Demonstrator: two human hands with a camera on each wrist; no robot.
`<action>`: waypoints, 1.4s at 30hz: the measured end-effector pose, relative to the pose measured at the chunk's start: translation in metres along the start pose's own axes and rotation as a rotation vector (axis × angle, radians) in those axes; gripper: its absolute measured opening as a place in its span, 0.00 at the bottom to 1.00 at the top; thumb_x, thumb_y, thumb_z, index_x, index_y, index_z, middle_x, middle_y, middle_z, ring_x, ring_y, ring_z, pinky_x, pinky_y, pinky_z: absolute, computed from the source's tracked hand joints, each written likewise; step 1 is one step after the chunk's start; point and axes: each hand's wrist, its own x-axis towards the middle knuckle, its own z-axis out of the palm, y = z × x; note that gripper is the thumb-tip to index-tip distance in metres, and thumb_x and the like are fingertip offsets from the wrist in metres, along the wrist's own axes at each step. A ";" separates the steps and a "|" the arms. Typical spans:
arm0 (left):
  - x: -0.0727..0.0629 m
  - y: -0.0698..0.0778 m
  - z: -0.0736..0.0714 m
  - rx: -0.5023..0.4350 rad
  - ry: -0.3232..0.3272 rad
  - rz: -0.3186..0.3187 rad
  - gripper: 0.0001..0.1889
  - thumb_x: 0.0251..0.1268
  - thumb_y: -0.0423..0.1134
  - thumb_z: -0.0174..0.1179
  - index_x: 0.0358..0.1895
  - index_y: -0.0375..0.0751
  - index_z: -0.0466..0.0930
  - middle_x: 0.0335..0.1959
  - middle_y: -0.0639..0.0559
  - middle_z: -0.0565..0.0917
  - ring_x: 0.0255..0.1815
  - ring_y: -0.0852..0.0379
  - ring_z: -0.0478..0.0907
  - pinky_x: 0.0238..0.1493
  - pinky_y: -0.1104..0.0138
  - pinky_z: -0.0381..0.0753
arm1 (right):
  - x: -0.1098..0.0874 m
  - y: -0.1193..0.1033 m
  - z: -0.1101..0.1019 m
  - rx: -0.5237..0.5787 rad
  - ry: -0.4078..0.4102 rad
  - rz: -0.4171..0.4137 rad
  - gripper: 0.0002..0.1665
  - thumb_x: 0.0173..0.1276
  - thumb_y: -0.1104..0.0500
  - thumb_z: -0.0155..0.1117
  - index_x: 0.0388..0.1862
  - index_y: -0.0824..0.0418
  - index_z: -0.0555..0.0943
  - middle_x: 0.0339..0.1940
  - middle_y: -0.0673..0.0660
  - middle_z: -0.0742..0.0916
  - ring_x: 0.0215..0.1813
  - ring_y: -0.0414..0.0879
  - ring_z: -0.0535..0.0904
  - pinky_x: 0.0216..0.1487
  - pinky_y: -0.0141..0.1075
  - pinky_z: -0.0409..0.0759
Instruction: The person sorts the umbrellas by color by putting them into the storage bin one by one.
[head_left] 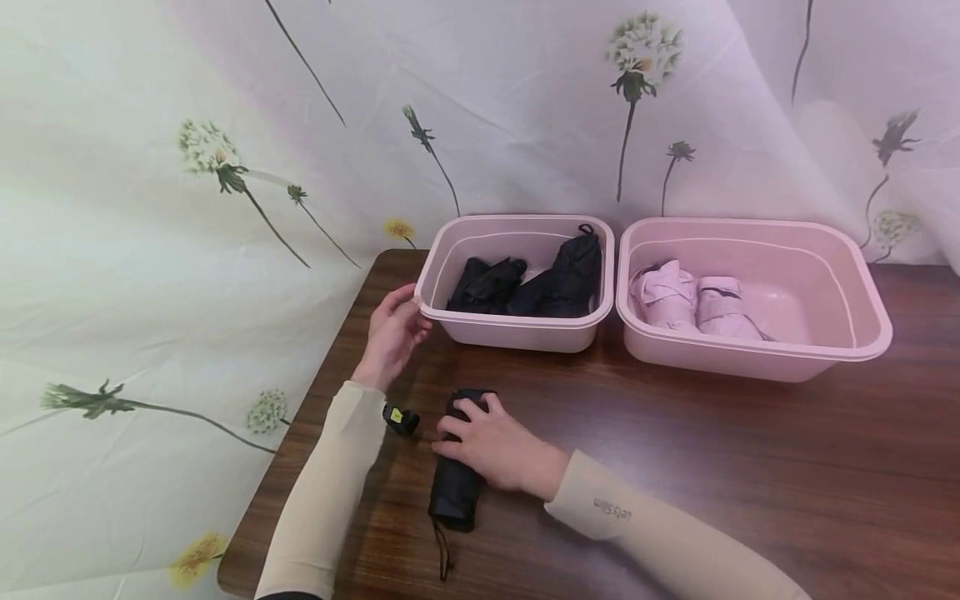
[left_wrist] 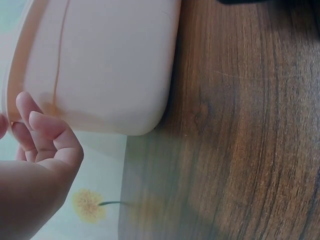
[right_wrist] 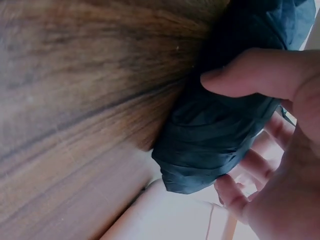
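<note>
A black folding umbrella with a wrist cord lies on the table in front of the smaller pink basin. My right hand grips it from above, thumb on one side and fingers on the other; the right wrist view shows the dark umbrella between them. My left hand holds the near left corner of the smaller pink basin by its rim. In the left wrist view, bent fingers curl at the rim of that basin. Two black folded umbrellas lie inside it.
A larger pink basin stands close at the right, with two pink folded umbrellas in its left part. Behind both basins hangs a flower-print cloth. The brown wooden table ends at the left along a slanting edge.
</note>
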 end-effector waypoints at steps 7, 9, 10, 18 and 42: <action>0.004 -0.003 -0.001 -0.006 0.009 0.004 0.15 0.71 0.36 0.54 0.58 0.47 0.69 0.33 0.53 0.79 0.24 0.59 0.76 0.29 0.69 0.75 | -0.003 0.001 -0.005 -0.001 -0.019 -0.006 0.31 0.56 0.53 0.74 0.59 0.39 0.78 0.55 0.44 0.76 0.56 0.50 0.67 0.49 0.47 0.69; 0.004 -0.002 -0.001 -0.007 0.011 0.006 0.15 0.71 0.35 0.54 0.58 0.47 0.69 0.32 0.53 0.79 0.24 0.59 0.76 0.29 0.69 0.74 | -0.004 0.001 -0.008 -0.004 -0.033 -0.006 0.28 0.57 0.53 0.74 0.58 0.39 0.79 0.54 0.45 0.76 0.55 0.49 0.67 0.50 0.47 0.68; 0.004 -0.002 -0.001 -0.006 0.011 0.006 0.15 0.71 0.35 0.54 0.58 0.47 0.69 0.32 0.53 0.79 0.24 0.59 0.76 0.29 0.69 0.74 | -0.004 0.001 -0.009 -0.006 -0.037 -0.006 0.27 0.57 0.53 0.74 0.57 0.39 0.79 0.54 0.45 0.76 0.55 0.49 0.67 0.51 0.47 0.68; 0.004 -0.002 -0.001 -0.001 0.011 0.010 0.15 0.71 0.36 0.54 0.58 0.47 0.69 0.32 0.53 0.79 0.25 0.59 0.76 0.29 0.70 0.74 | -0.011 0.000 -0.015 0.006 -0.064 0.016 0.22 0.54 0.55 0.74 0.49 0.40 0.82 0.48 0.45 0.77 0.50 0.48 0.67 0.47 0.42 0.65; 0.002 -0.003 -0.001 -0.004 0.011 0.003 0.14 0.72 0.35 0.53 0.58 0.48 0.69 0.32 0.53 0.80 0.25 0.59 0.76 0.29 0.69 0.74 | -0.023 0.010 -0.003 0.216 -0.124 0.033 0.34 0.49 0.61 0.75 0.55 0.42 0.75 0.52 0.43 0.79 0.55 0.45 0.69 0.62 0.49 0.64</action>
